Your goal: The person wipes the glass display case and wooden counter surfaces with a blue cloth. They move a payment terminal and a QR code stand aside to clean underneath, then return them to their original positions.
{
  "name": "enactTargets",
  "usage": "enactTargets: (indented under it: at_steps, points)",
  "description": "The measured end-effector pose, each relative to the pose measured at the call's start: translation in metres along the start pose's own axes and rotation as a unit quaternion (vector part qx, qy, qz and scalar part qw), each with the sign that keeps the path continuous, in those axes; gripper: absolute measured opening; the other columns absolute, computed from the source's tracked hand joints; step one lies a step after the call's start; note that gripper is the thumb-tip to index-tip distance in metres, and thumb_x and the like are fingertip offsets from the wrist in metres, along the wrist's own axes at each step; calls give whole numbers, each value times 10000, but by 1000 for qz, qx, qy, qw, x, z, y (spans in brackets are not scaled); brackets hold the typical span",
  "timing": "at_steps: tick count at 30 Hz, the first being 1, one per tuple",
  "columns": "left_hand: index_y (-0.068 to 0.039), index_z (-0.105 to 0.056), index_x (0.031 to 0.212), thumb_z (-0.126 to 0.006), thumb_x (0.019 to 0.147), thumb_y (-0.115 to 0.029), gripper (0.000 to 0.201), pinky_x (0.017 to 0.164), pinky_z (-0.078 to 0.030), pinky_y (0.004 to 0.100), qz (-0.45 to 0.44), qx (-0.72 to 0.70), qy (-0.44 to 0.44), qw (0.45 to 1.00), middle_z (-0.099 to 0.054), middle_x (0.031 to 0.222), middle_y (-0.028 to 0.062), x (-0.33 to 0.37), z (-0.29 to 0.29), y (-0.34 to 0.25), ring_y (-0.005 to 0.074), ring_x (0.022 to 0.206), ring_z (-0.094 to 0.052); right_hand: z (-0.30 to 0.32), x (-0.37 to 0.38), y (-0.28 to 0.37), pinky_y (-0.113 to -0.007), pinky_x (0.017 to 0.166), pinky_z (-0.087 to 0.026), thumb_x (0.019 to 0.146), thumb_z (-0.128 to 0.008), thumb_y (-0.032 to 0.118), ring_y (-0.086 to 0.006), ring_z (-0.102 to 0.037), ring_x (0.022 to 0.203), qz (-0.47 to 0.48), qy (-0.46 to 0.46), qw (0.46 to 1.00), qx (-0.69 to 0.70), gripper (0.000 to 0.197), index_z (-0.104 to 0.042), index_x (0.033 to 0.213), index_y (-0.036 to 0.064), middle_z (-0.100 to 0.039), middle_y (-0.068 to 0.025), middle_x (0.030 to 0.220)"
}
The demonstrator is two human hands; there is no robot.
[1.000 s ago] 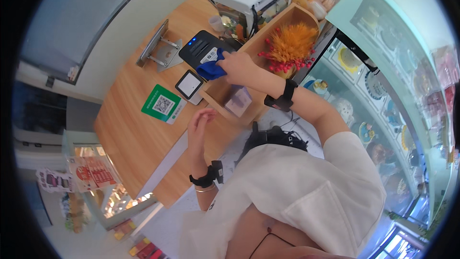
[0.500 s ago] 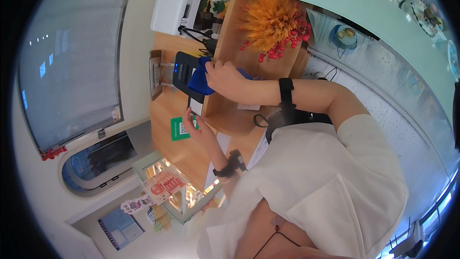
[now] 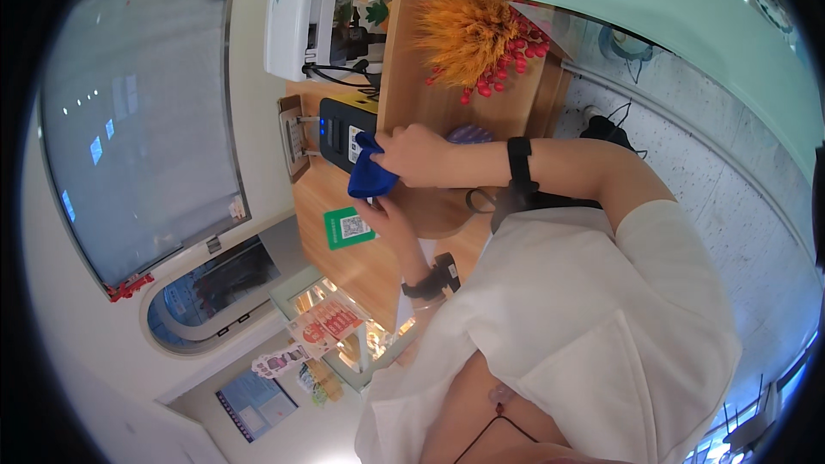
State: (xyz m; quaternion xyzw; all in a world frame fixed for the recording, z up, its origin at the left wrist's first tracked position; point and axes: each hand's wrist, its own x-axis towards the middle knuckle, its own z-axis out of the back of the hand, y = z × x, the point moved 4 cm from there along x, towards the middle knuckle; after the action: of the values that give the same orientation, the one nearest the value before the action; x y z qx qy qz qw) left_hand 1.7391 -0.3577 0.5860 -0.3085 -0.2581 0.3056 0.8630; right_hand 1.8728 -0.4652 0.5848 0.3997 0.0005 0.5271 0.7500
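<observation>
My right hand [image 3: 417,155] is closed on a bunched blue cloth [image 3: 372,174], which hangs from its fingers. The cloth lies over part of a black box-shaped device [image 3: 336,131] with small blue lights and a white code label. Just below the cloth, my left hand [image 3: 391,225] has its fingers curled at a small dark edge, and what they grip cannot be made out. Beside that hand, a green card with a square code [image 3: 349,228] lies on the wooden counter [image 3: 322,193]. Black bands circle both my wrists.
An orange dried bouquet [image 3: 464,34] with red berries stands on the wooden shelf [image 3: 408,107]. A white machine [image 3: 296,13] with black cables is near the device. A glass display case [image 3: 365,352], a pale green counter panel [image 3: 601,0] and a small wooden stand [image 3: 292,142] are around.
My right hand has drawn the cloth down off part of the device, showing its code label. My left hand has come up closer to the cloth. The whole view has shifted slightly.
</observation>
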Motion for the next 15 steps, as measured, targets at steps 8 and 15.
enactTargets:
  at_steps: [8,15]
  points:
    - [17,-467,1321,-493,892,-27,432,1019,-403,373,-52,68,-15,996,-472,1362,159,-2,1,-7,281,1234,-482,54,-15,-43,-400,743,-547,777,-719,226,-254,-673,878,-195,-130,884,405,440,-626,1185,89,-654,-121,980]
    - [-27,-562,1239,-492,869,6,379,945,-463,354,-136,152,-19,979,-480,1364,165,0,-1,-10,295,1231,-498,104,-4,-64,-315,768,-559,855,-705,266,-166,-671,851,-272,-311,435,800,320,-582,1092,89,-675,-44,959]
